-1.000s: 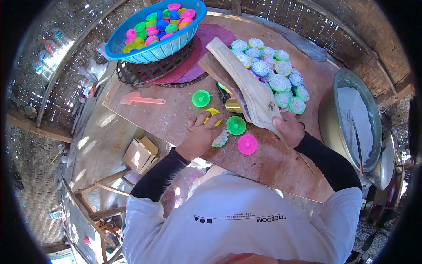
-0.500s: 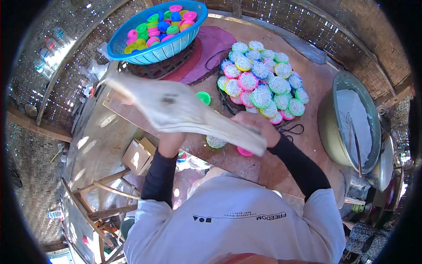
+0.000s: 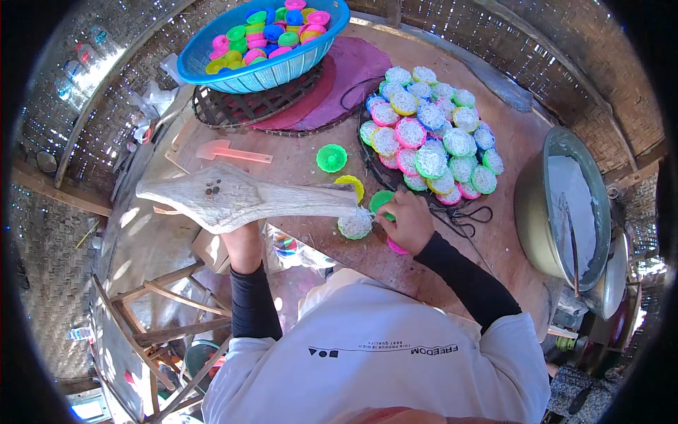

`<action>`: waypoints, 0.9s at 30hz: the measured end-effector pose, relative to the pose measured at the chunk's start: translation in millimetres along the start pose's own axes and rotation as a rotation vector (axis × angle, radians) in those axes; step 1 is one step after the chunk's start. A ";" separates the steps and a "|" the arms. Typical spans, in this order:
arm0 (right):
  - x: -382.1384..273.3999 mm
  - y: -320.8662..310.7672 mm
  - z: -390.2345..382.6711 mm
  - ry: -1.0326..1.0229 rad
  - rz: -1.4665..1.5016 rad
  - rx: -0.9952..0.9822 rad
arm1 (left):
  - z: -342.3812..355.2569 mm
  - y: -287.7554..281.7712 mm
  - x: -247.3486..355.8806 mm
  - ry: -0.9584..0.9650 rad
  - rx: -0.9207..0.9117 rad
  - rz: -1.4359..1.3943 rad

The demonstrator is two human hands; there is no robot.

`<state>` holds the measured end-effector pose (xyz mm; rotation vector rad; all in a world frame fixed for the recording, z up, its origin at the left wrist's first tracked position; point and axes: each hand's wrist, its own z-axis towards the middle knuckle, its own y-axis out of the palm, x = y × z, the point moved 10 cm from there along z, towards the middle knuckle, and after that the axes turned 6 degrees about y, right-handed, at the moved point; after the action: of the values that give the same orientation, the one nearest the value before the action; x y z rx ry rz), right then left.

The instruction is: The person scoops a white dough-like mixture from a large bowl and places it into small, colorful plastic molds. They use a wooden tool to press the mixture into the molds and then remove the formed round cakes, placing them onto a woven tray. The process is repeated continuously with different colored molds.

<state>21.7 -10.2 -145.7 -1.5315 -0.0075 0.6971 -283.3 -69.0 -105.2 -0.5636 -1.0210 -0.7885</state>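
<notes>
Woven walls surround the wooden tabletop below your hands. Your left hand grips the pale wooden tool from underneath, most of its fingers hidden; the tool's long axis runs rightward from it, narrow end toward your right hand. By that end, just left of your right hand, the nearer one, sits a small cup topped with white strands. Your right thumb and fingertips gather beside the strands; whether they pinch any, I cannot tell. Beyond your right hand lie heaped white-topped cups; well to its right stands a basin; beyond your left, a blue basket
</notes>
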 end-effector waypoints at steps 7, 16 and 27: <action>-29.7 -10.5 -5.8 -0.159 -0.014 0.111 | 3.8 4.2 16.3 0.009 0.042 -0.135; -38.0 -30.1 2.3 -0.164 0.009 0.230 | 6.2 0.3 13.5 -0.003 0.032 -0.109; -44.3 -19.7 11.9 -0.196 -0.051 0.202 | 8.8 -5.2 13.9 0.009 0.043 -0.076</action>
<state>-11.2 -15.7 -108.5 -1.2621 -0.1192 0.7810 -288.0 -70.0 -88.7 -0.4861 -1.0540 -0.8335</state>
